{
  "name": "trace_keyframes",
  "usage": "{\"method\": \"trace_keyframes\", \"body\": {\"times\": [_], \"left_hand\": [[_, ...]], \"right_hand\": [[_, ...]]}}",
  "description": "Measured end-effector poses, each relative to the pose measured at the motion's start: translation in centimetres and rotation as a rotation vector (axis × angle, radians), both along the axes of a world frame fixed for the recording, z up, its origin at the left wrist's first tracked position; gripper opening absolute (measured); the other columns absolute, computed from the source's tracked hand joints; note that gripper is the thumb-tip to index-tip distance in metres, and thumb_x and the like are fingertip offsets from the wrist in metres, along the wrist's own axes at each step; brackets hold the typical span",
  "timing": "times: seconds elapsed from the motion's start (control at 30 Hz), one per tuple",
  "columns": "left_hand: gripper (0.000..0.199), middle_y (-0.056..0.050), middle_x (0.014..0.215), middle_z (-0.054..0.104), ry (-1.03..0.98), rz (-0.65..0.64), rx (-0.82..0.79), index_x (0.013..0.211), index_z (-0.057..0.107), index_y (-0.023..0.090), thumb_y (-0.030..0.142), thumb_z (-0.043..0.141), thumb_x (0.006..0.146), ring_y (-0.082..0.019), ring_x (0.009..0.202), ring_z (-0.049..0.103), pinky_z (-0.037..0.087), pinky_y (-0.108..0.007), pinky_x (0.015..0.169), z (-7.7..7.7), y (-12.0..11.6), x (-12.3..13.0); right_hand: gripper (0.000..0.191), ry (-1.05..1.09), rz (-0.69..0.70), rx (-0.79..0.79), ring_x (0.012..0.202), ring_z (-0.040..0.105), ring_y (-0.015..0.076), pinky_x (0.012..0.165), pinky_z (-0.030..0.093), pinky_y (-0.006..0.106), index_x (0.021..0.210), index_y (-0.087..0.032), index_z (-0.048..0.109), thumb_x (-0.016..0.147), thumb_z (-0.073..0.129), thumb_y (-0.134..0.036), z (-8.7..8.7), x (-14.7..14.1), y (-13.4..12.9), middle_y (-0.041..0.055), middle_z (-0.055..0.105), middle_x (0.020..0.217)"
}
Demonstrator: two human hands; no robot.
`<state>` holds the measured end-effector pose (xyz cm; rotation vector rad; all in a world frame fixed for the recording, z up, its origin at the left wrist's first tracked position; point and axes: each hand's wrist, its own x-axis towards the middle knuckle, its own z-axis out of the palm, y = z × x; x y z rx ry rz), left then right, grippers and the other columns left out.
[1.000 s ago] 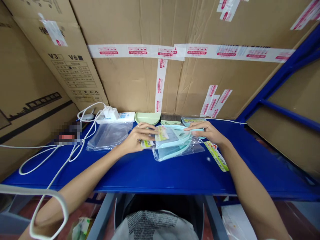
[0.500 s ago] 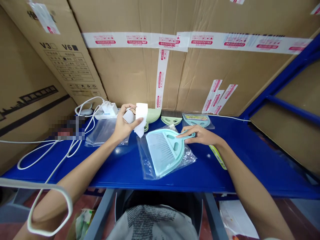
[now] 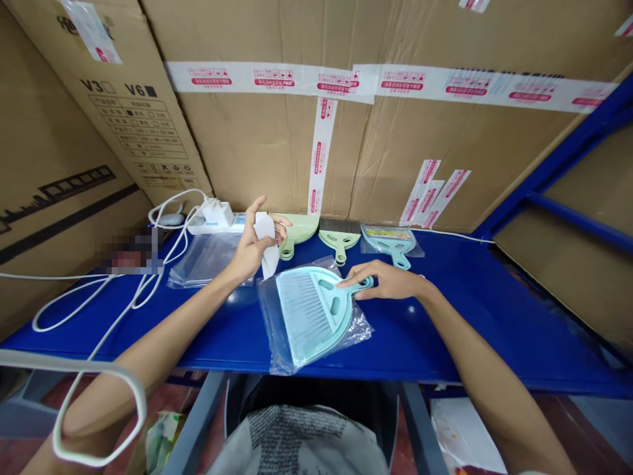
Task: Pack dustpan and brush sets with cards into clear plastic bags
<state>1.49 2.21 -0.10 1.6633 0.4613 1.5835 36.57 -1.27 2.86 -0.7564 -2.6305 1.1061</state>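
Note:
Between the thumb and fingers of my left hand (image 3: 254, 247) is a folded piece of white paper (image 3: 267, 244). My right hand (image 3: 380, 280) grips the handle end of a light blue dustpan and brush set (image 3: 316, 313), which lies tilted over the blue table. Clear plastic wrap (image 3: 271, 336) sticks out around the set's left and lower edges. Behind my hands stand a pale green dustpan (image 3: 302, 229), a green brush with dark bristles (image 3: 340, 239) and another light blue set (image 3: 390, 239) in plastic.
Clear plastic bags (image 3: 202, 260) lie left of my left hand on the blue table (image 3: 475, 316). A white power strip (image 3: 212, 221) and looping white cables (image 3: 143, 290) are farther left. Cardboard (image 3: 257, 145) walls the back; a blue frame (image 3: 524, 178) rises at right.
The blue set and my right hand have shifted left and slightly nearer. My left hand has turned, its fingers spreading around the paper. The yellow-green strip beneath my right wrist is no longer visible.

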Motion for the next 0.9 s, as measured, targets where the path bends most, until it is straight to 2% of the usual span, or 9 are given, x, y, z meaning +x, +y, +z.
{"method": "trace_keyframes", "body": {"times": [0.1,0.17,0.23,0.33,0.4,0.5,0.63,0.8,0.9], "left_hand": [[0.082,-0.004,0.104,0.073,0.052,-0.007,0.017,0.155,0.035,0.032,0.006,0.061,0.081,-0.017,0.084,0.067,0.052,-0.03,0.072,0.1,-0.5,0.2],[0.076,-0.003,0.102,0.072,0.111,-0.001,0.062,0.155,0.035,0.031,0.006,0.057,0.086,-0.016,0.083,0.065,0.052,-0.03,0.074,0.3,-1.3,0.6],[0.076,-0.004,0.103,0.07,0.206,0.03,0.143,0.157,0.032,0.03,0.005,0.055,0.089,-0.016,0.084,0.063,0.052,-0.032,0.077,0.5,-2.4,1.3],[0.091,-0.008,0.115,0.066,0.404,0.058,0.279,0.166,0.017,0.03,0.003,0.055,0.088,-0.017,0.086,0.062,0.054,-0.036,0.08,0.5,-4.2,2.7],[0.103,-0.013,0.128,0.061,0.544,0.052,0.349,0.169,0.003,0.028,0.003,0.057,0.085,-0.02,0.093,0.063,0.056,-0.038,0.082,0.1,-5.3,3.7],[0.113,-0.021,0.141,0.053,0.695,0.075,0.423,0.171,-0.009,0.026,0.005,0.06,0.083,-0.027,0.105,0.065,0.059,-0.043,0.084,-0.7,-6.4,4.8],[0.119,-0.024,0.147,0.044,0.763,0.079,0.428,0.172,-0.01,0.026,0.0,0.059,0.078,-0.025,0.098,0.066,0.062,-0.04,0.077,-1.3,-7.1,5.5],[0.119,-0.024,0.151,0.036,0.722,0.049,0.45,0.172,-0.01,0.03,-0.003,0.058,0.08,-0.033,0.125,0.06,0.062,-0.05,0.094,-1.2,-7.1,5.6],[0.122,-0.023,0.15,0.036,0.729,0.044,0.446,0.172,-0.01,0.032,-0.007,0.055,0.077,-0.031,0.122,0.061,0.063,-0.049,0.092,-1.3,-7.1,5.8]], "right_hand": [[0.039,0.039,-0.04,0.134,0.125,0.066,0.0268,0.113,0.045,0.046,0.134,-0.032,0.079,0.097,0.076,-0.047,1.0,0.2,-0.4,0.0087,0.072,0.137],[0.037,0.167,-0.107,0.197,0.126,0.064,0.0276,0.114,0.046,0.049,0.132,-0.031,0.08,0.098,0.076,-0.045,1.7,0.0,-0.9,0.0094,0.071,0.136],[0.037,0.357,-0.196,0.165,0.114,0.069,0.0248,0.102,0.056,0.044,0.132,-0.027,0.079,0.099,0.074,-0.043,2.1,-0.7,-1.7,0.0108,0.073,0.128],[0.041,0.532,-0.312,-0.005,0.085,0.072,0.0171,0.075,0.062,0.032,0.137,-0.022,0.072,0.101,0.071,-0.042,1.9,-3.1,-3.5,0.0085,0.074,0.111],[0.047,0.541,-0.356,-0.087,0.074,0.071,0.0149,0.067,0.063,0.03,0.141,-0.022,0.066,0.1,0.072,-0.043,1.4,-5.0,-4.7,0.0055,0.074,0.103],[0.053,0.483,-0.388,-0.098,0.066,0.07,0.0147,0.058,0.062,0.027,0.139,-0.022,0.06,0.093,0.079,-0.041,0.5,-7.4,-6.2,0.002,0.074,0.093],[0.052,0.4,-0.459,-0.026,0.064,0.071,0.016,0.054,0.058,0.025,0.132,-0.022,0.06,0.086,0.083,-0.034,-0.3,-8.6,-7.0,-0.0002,0.074,0.086],[0.034,0.366,-0.503,0.057,0.063,0.071,0.0168,0.055,0.057,0.027,0.121,-0.022,0.069,0.087,0.075,-0.025,-0.9,-9.0,-7.1,0.0003,0.076,0.087],[0.03,0.375,-0.523,0.122,0.074,0.075,0.0202,0.061,0.058,0.029,0.115,-0.022,0.073,0.085,0.074,-0.02,-1.2,-9.4,-7.0,0.0025,0.079,0.092]]}}
